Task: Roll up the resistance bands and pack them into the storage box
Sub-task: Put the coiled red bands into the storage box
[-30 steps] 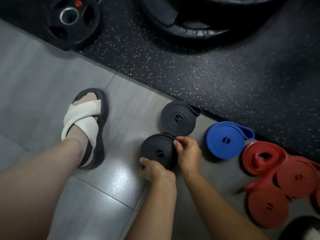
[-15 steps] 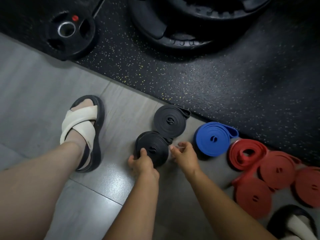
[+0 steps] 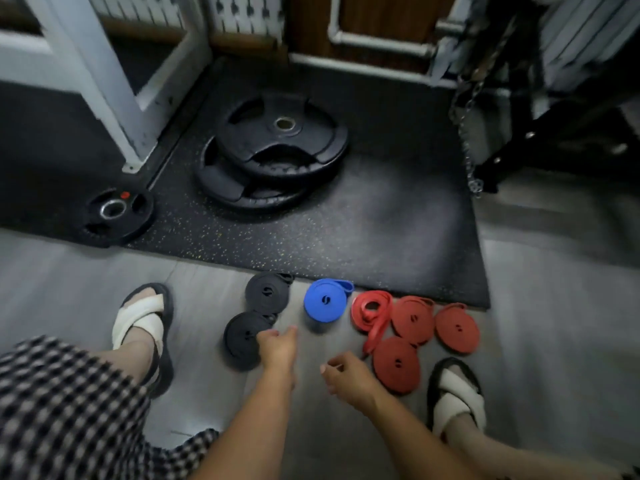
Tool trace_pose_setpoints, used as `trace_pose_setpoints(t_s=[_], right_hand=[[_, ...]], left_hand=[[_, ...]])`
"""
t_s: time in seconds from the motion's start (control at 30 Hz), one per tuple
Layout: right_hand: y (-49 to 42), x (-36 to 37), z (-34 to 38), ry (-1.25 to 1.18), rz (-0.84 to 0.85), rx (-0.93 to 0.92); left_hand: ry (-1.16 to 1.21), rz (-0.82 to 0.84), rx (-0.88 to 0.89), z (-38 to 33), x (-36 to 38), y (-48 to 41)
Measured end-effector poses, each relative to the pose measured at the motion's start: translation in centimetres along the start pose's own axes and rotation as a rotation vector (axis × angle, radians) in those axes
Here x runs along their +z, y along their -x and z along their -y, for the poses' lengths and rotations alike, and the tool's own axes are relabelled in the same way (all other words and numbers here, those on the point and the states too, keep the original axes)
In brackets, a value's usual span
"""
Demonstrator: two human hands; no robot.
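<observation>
Your left hand (image 3: 277, 348) hangs slack at the right edge of the nearer black coiled rubber band (image 3: 240, 342) and grips nothing; blur hides whether it touches. Your right hand (image 3: 348, 374) hovers loosely curled and empty, near the closest red coiled band (image 3: 396, 363). All the bands lie on the grey tiled floor (image 3: 207, 278) along the speckled black rubber mat (image 3: 381, 220): a second black coil (image 3: 266, 296), a blue coil (image 3: 325, 301), two more red coils (image 3: 412, 320) (image 3: 457, 327), and one loose red band (image 3: 372, 313) with its tail trailing out. Rolling looks nearly finished. That slack red one probably needs winding tight next. The storage box is out of sight, so packing means finding it first.
</observation>
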State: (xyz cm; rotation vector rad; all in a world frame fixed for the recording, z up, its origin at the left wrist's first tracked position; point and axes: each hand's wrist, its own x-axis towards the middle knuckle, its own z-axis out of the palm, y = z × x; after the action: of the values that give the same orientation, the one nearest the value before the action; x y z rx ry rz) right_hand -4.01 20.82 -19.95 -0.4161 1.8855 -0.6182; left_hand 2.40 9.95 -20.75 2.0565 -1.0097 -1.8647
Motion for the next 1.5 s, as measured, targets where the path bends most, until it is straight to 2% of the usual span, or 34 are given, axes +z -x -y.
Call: trace_pose_setpoints(t_s=[0.13,0.27,0.43,0.53,0.63,0.77,0.93,0.97,1.03,1.13,1.2,1.27,1.37,1.5], right_hand=[[4.0,-2.9,-0.4,0.01,-0.005,-0.094],[8.7,-6.1,-1.7,-0.199,-0.124,-0.147],[10.7,-7.4,-4.8,-0.37,-0.201,-0.092],[9.5,-7.0,-6.5,-0.38,-0.243,0.003],[6.6,-6.2,-7.2,-0.352,-0.238,0.047],[2.1,-5.8,-6.3,-0.356,-0.221,0.094],[-3.9,-5.9,-3.6,-0.217,-0.14,0.018],[-5.3,-6.1,-3.0,-0.195,-0.151,-0.018],[-7.9,-6.6,-2.2,-0.209,-0.276,-0.069],[-11.0,-8.3,-2.8,-0.234,-0.524,0.05],[-12.0,-8.9,-4.1,-0.138,-0.558,0.171],[-12.7,-8.7,-5.7,-0.078,-0.536,0.24],[-13.7,-8.2,-7.6,-0.148,-0.565,0.284],[-15.6,-8.3,-8.9,-0.243,-0.581,0.317]], left_hand=[[-0.076,0.17,0.237,-5.0,-0.5,7.0],[-0.175,0.279,0.424,-8.5,-1.5,14.4],[-0.428,0.373,0.611,-14.1,-1.2,20.5],[-0.573,0.381,0.737,-18.2,-0.8,22.1],[-0.633,0.361,0.786,-21.3,0.5,20.4],[-0.684,0.401,0.681,-20.5,4.0,12.8],[-0.679,0.389,0.287,-10.6,5.2,0.5],[-0.67,0.37,0.22,-8.5,5.1,-1.5],[-0.664,0.309,0.139,-5.1,5.2,-4.7],[-0.852,0.279,0.251,-1.6,6.3,-8.3],[-0.967,0.369,0.326,-0.4,7.9,-9.5],[-0.99,0.461,0.301,0.6,10.2,-10.2],[-0.828,0.467,0.173,2.5,13.3,-10.3],[-0.468,0.307,0.017,4.4,16.8,-8.9]])
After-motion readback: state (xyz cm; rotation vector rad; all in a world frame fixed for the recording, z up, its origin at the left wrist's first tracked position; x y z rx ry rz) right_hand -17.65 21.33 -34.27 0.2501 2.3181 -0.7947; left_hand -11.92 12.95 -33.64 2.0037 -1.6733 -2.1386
